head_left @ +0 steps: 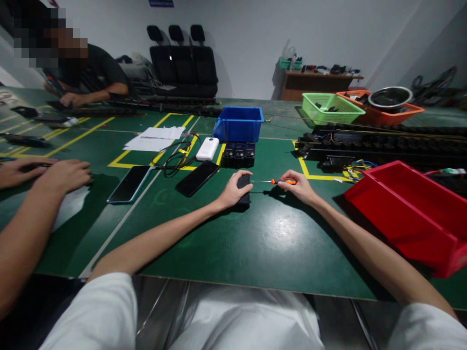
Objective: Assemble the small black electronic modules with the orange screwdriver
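Observation:
My left hand (233,190) is closed around a small black box-shaped part (243,198), which it steadies on the green table. Between the thumb and fingers of my right hand (297,187) is a screwdriver (279,181) with an orange and black handle. Its thin metal shaft points left, and the tip meets or almost meets the right side of the black part; exact contact I cannot tell. Just beyond my left hand stand several black box-like units (239,154) grouped together. A dark phone (197,178) lies to the left of that hand.
A red bin (408,214) stands to the right, near my right forearm. Behind are a blue bin (239,124), a white power bank (207,148), cables, papers (153,138) and a green basket (332,108). Another phone (129,184) and another person's hands (62,175) are at left.

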`<action>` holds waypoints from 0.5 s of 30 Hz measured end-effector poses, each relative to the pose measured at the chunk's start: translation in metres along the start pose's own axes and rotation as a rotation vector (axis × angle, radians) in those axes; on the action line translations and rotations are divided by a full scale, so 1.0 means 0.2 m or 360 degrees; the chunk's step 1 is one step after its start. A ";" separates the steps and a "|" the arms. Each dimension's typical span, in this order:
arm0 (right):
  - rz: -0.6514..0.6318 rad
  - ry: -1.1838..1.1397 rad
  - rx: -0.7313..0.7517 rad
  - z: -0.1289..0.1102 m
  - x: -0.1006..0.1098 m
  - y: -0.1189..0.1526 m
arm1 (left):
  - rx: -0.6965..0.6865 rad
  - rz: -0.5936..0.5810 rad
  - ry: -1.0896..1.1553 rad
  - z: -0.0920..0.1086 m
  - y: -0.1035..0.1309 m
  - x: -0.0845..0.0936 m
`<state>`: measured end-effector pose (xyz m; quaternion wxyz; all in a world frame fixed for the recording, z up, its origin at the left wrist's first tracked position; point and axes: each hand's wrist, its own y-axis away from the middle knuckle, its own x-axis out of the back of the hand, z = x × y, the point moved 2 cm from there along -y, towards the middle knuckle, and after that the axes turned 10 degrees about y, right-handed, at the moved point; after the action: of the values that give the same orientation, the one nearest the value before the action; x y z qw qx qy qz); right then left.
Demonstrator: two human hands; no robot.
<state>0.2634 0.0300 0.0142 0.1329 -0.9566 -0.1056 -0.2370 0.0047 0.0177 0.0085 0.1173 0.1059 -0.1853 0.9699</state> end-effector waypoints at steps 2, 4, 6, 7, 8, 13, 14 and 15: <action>-0.0006 -0.0031 -0.0010 0.00 0.00 0.00 | -0.0003 -0.0002 -0.0005 0.00 0.00 0.00; -0.0014 -0.0055 -0.0018 0.00 0.00 0.00 | -0.0001 -0.0003 -0.0007 0.00 0.00 0.00; -0.0020 -0.0073 -0.0022 0.00 0.00 0.00 | 0.0003 -0.0004 -0.0009 0.00 0.00 0.00; -0.0025 -0.0083 -0.0025 -0.01 0.00 0.00 | 0.0004 -0.0004 -0.0010 0.00 0.00 0.00; -0.0031 -0.0095 -0.0028 -0.01 0.00 0.00 | 0.0003 -0.0004 -0.0011 0.00 0.00 0.00; -0.0077 -0.0111 -0.0032 -0.02 -0.01 0.01 | -0.0018 -0.0008 -0.0015 0.00 0.00 0.00; -0.0087 -0.0100 -0.0040 -0.02 -0.01 0.01 | -0.0016 -0.0007 -0.0023 0.00 0.00 0.00; -0.0095 -0.0089 -0.0051 -0.01 -0.02 0.01 | -0.0013 -0.0006 -0.0033 0.00 0.00 0.00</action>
<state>0.2601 0.0262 0.0145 0.1073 -0.9612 -0.1340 -0.2157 0.0046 0.0182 0.0085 0.1178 0.1157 -0.1903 0.9677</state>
